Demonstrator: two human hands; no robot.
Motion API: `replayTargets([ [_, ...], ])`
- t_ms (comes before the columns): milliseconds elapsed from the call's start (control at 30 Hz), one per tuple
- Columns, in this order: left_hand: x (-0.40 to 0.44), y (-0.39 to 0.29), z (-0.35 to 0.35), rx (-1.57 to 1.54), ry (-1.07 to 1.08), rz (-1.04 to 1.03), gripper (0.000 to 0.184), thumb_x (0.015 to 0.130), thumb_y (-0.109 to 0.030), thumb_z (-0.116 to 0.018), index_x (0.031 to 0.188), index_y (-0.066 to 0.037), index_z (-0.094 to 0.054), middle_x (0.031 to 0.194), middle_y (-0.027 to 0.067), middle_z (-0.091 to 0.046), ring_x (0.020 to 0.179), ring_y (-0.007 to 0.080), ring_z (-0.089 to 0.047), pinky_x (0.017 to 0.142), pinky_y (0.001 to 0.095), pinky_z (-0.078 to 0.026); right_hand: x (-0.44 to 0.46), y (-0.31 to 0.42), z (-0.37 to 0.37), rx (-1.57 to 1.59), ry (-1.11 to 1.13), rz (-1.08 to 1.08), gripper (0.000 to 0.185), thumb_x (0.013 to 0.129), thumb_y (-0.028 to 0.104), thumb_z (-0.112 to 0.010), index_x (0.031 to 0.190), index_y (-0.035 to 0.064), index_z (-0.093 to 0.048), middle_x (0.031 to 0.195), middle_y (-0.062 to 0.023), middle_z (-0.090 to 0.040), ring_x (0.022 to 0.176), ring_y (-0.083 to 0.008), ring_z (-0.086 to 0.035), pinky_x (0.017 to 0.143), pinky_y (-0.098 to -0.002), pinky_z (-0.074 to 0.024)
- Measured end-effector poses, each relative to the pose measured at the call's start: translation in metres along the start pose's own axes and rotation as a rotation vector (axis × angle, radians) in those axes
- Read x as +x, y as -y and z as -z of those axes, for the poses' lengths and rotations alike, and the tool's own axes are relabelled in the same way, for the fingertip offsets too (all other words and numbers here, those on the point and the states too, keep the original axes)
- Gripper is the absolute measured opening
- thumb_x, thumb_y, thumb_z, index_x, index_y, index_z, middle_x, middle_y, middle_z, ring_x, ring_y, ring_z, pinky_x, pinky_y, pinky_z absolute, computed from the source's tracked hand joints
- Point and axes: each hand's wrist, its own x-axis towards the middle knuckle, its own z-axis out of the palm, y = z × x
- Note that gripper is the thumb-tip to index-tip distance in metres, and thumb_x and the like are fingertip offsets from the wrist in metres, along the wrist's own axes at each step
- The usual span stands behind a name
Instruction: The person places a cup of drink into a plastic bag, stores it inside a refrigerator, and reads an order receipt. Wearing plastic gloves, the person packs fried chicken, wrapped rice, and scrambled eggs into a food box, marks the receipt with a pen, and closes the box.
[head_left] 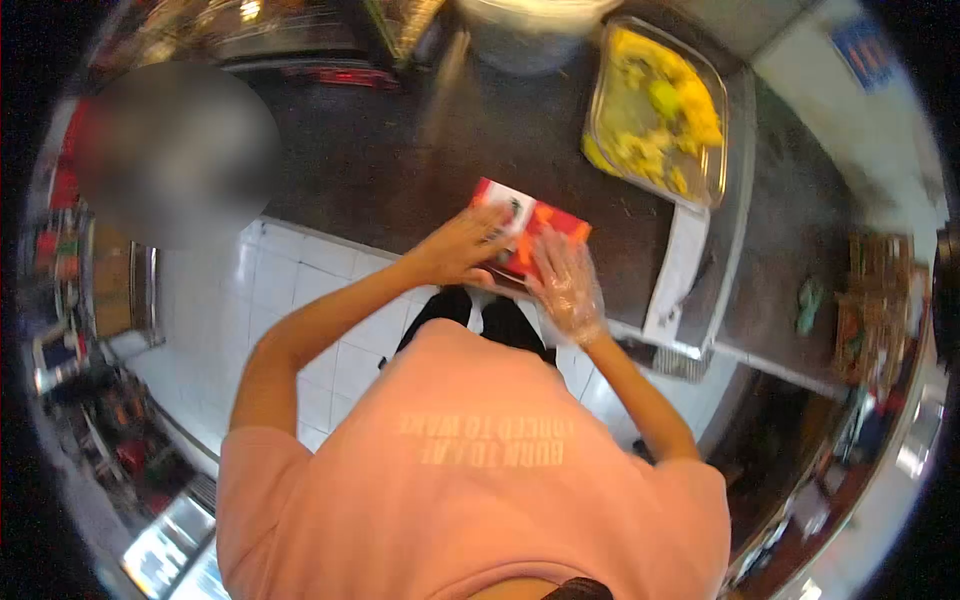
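Note:
A red, orange and white flat box or packet (570,225) lies near the front edge of the dark counter, right before me. My left hand (462,245) is bare and rests on its white left part with the fingers stretched out. On the orange-red right part lies my right hand (567,280), in a clear plastic glove, its fingers extended and flat. Both hands are open and cover much of the box, so its lower side is partly hidden. The picture is slightly smeared around the fingers.
A clear tray (722,172) with yellow food and a green piece stands at the back right. Behind the counter (370,170) is a pale round container (530,45). A white strip (675,275) lies along the right side. Wicker baskets (872,310) stand further right.

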Motion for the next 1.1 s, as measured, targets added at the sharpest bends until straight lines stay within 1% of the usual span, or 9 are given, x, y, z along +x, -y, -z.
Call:
replayTargets([
  [233,0.002,-0.003,-0.028,0.056,-0.276,0.163,0.066,0.079,-0.036,-0.053,0.131,-0.004,-0.029,0.140,0.0189,-0.018,0.130,0.0345,-0.017,0.105,0.0474,-0.015,0.024,0.015,-0.026,-0.046,-0.175,-0.118,0.037,0.084,0.015,-0.049,0.116,-0.0013,-0.046,0.116,-0.0221,-0.049,0.109,-0.0348,-0.046,0.093,-0.0417,-0.0366],
  [433,-0.184,-0.004,0.040,-0.119,-0.524,0.612,0.054,0.084,-0.022,-0.049,0.129,0.001,-0.029,0.136,0.0220,-0.022,0.126,0.0348,-0.023,0.104,0.0457,-0.020,0.036,0.011,-0.051,-0.286,-0.322,-0.201,0.039,0.086,0.007,-0.035,0.123,-0.0056,-0.037,0.125,-0.0211,-0.042,0.117,-0.0326,-0.040,0.100,-0.0420,-0.0291],
  [600,-0.373,0.005,0.059,-0.049,-0.743,0.966,0.032,0.083,-0.009,-0.048,0.115,-0.004,-0.047,0.117,0.0169,-0.047,0.116,0.0344,-0.039,0.100,0.0461,-0.028,0.139,0.206,-0.116,-0.144,-0.259,0.036,0.034,0.083,0.020,-0.046,0.109,-0.0008,-0.046,0.108,-0.0143,-0.049,0.101,-0.0281,-0.047,0.084,-0.0397,-0.0361],
  [700,-0.450,0.020,0.093,-0.039,-0.669,1.085,0.027,0.084,-0.008,-0.048,0.111,-0.005,-0.051,0.123,0.0173,-0.043,0.118,0.0355,-0.037,0.102,0.0446,-0.026,0.203,0.334,-0.145,-0.003,-0.086,0.244,0.031,0.080,0.031,-0.052,0.092,0.0035,-0.059,0.087,-0.0123,-0.061,0.081,-0.0255,-0.059,0.065,-0.0425,-0.0475],
  [733,-0.470,0.028,0.108,0.107,-0.811,1.075,0.023,0.084,-0.009,-0.048,0.107,-0.007,-0.053,0.104,0.0144,-0.056,0.103,0.0302,-0.051,0.102,0.0455,-0.025,0.218,0.363,-0.158,0.036,-0.035,0.317,0.029,0.080,0.030,-0.052,0.091,0.0039,-0.059,0.085,-0.0113,-0.060,0.078,-0.0242,-0.058,0.063,-0.0414,-0.0471],
  [833,-0.552,0.051,0.169,-0.149,-0.770,1.353,0.015,0.086,-0.015,-0.049,0.095,-0.007,-0.058,0.079,0.0110,-0.062,0.078,0.0275,-0.060,0.091,0.0405,-0.039,0.262,0.414,-0.211,0.043,0.030,0.529,0.025,0.081,0.028,-0.052,0.090,0.0051,-0.058,0.080,-0.0085,-0.058,0.070,-0.0206,-0.056,0.057,-0.0381,-0.0461],
  [867,-0.581,0.068,0.168,-0.065,-0.861,1.530,0.022,0.086,-0.027,-0.050,0.084,-0.007,-0.061,0.061,0.0076,-0.060,0.057,0.0267,-0.058,0.068,0.0372,-0.047,0.278,0.426,-0.230,0.024,0.023,0.601,0.023,0.081,0.027,-0.052,0.089,0.0056,-0.058,0.078,-0.0076,-0.058,0.067,-0.0194,-0.055,0.055,-0.0370,-0.0458],
  [967,-0.695,0.109,0.172,-0.003,-1.104,1.497,0.033,0.085,-0.036,-0.051,0.075,-0.007,-0.063,0.061,0.0108,-0.059,0.060,0.0274,-0.059,0.052,0.0385,-0.044,0.343,0.464,-0.299,-0.110,-0.183,0.903,0.019,0.082,0.024,-0.051,0.088,0.0068,-0.056,0.073,-0.0048,-0.056,0.058,-0.0157,-0.053,0.049,-0.0336,-0.0448],
  [1100,-0.835,0.136,0.125,-0.331,-0.490,2.112,0.060,0.086,-0.056,-0.032,0.070,-0.008,-0.065,0.056,0.0119,-0.059,0.064,0.0268,-0.060,0.063,0.0392,-0.048,0.465,0.585,-0.372,0.125,-0.058,0.929,0.017,0.081,0.024,-0.051,0.085,0.0083,-0.057,0.069,-0.0047,-0.056,0.053,-0.0170,-0.053,0.047,-0.0338,-0.0441],
])
